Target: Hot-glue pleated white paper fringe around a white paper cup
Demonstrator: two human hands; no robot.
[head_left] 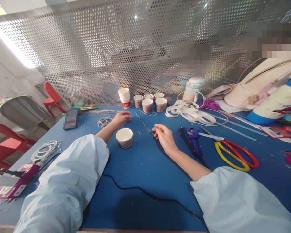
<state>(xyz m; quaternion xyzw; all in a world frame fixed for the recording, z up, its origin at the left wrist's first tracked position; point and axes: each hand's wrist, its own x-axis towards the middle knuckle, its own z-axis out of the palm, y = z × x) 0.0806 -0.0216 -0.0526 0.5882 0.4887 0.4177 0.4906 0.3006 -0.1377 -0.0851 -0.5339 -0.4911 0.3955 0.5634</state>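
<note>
My right hand [163, 137] pinches one end of a thin brown cord [143, 123], which curves away over the blue table [140, 174]. My left hand [122, 118] is above the table, behind a wrapped paper cup [124, 138] that stands upright; its fingers point right and what they hold, if anything, is too small to tell. Small brown scraps [139, 133] lie between the cup and my right hand. Several small wrapped cups [147, 105] stand at the back beside a stack of paper cups [124, 97].
A blue glue gun [192, 139] and red-and-yellow scissors [232, 153] lie at the right, near white ribbon [194, 113] and a bottle [193, 89]. A black cable [145, 192] crosses the front. At the left are a phone [71, 118], a cord bundle [104, 122] and a purple power strip [21, 181].
</note>
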